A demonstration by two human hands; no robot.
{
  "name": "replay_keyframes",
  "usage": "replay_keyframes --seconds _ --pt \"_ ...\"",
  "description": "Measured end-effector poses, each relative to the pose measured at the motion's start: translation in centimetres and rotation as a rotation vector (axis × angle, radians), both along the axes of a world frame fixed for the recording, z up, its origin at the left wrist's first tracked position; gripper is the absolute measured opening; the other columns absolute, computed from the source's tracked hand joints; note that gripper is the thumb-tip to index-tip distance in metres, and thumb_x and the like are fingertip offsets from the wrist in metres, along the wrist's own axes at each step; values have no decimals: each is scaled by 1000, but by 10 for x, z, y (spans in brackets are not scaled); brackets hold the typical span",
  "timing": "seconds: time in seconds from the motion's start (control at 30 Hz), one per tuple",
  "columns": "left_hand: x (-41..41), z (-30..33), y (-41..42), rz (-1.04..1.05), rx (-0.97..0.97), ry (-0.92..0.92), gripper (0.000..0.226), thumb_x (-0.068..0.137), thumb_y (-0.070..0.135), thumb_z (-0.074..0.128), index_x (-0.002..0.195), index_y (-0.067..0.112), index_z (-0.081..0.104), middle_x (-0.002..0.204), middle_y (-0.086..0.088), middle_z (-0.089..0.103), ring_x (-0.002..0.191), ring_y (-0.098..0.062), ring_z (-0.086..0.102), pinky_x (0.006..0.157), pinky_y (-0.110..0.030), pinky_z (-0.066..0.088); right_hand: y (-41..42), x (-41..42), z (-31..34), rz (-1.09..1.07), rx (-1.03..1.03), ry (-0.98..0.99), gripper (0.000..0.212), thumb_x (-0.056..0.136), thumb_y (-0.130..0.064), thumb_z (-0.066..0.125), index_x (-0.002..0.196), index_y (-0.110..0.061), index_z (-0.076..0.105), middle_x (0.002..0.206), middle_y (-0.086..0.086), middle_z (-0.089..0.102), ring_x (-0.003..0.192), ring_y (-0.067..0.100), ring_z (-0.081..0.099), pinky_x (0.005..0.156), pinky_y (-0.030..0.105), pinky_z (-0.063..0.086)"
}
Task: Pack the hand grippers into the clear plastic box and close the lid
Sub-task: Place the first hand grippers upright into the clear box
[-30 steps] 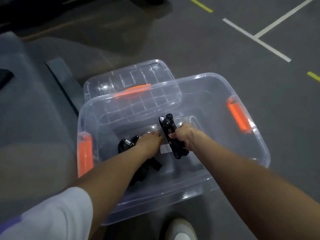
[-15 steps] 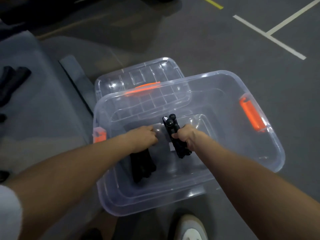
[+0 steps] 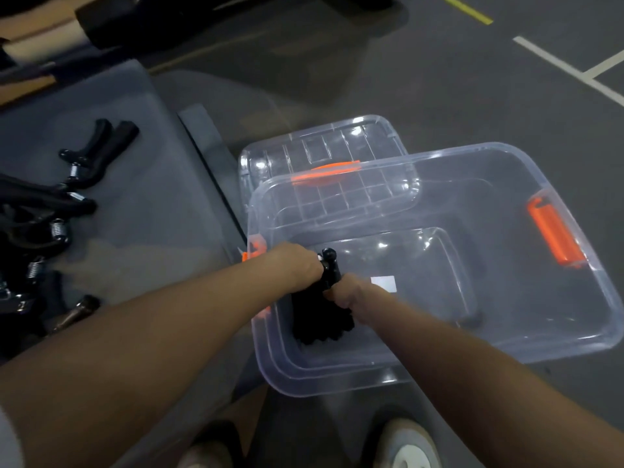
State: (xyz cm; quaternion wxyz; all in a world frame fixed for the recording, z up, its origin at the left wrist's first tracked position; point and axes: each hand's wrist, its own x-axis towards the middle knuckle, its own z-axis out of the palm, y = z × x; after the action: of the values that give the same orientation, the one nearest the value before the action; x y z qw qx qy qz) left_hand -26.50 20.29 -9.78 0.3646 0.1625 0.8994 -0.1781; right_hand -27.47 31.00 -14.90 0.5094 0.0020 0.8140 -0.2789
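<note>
Two shoes (image 3: 403, 444) at the bottom edge, standing on the floor just short of the clear plastic box (image 3: 557, 336). Both forearms reaching over the near wall into the left half of the box. Left hand (image 3: 297, 265) curled over the top of the black hand grippers (image 3: 320, 319), fingers hidden behind the knuckles; right hand (image 3: 344, 292) closed in a grip round the same bundle just beside it, so neither hand spread open. Bundle resting low against the box floor, knobbed end (image 3: 329, 255) poking up between the two hands. Likely risks: letting go unevenly and tipping the bundle over, springs snagging on each other, or handles left standing too tall for the lid to seat. Farther left, on the grey surface (image 3: 145, 184), several more hand grippers (image 3: 67, 197) not yet packed, loosely heaped and easy to tangle on pickup. Beyond the box, lid (image 3: 320, 146) lying flat, partly tucked under the far rim; dragging it out carelessly probably shifts the whole box. Orange latches (image 3: 555, 231) apparently open, so unlikely to foul the lid.
</note>
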Motion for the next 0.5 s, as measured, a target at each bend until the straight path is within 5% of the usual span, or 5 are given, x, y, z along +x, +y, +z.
replay_keyframes --seconds 0.1,0.23,0.3,0.4,0.5 --pt "2 2 -5 -2 42 68 27 94 8 40 112 8 60 120 -11 60 108 -33 59 75 -36 44 0 0 3 198 68 17 40 95 -17 48 132 0 50 105 9 48 95 20 45 73 27 40" --pt "1 9 -8 164 136 132 24 88 5 48 109 8 60 116 -13 60 106 -35 59 72 -36 43 -1 -3 11 413 165 112 47 92 -27 54 134 -7 49 133 13 54 122 29 54 94 32 47" --pt "0 9 -8 246 200 142 30 87 6 51 117 12 55 123 -10 53 111 -34 57 78 -39 44 -2 -4 14 505 185 143 50 89 -31 58 134 -9 48 135 10 53 122 29 54 91 34 49" --pt "0 8 -3 249 246 82 50 84 7 59 131 17 45 130 -6 45 118 -31 52 85 -40 44 -3 -4 15 491 140 156 52 93 -30 53 139 -9 42 140 9 48 126 29 49 98 34 44" --pt "0 12 -3 169 211 100 40 91 11 48 130 19 46 132 -5 47 124 -27 47 87 -40 43 -3 -7 12 397 43 148 51 93 -26 52 140 -8 41 142 14 46 126 29 47 105 35 37"
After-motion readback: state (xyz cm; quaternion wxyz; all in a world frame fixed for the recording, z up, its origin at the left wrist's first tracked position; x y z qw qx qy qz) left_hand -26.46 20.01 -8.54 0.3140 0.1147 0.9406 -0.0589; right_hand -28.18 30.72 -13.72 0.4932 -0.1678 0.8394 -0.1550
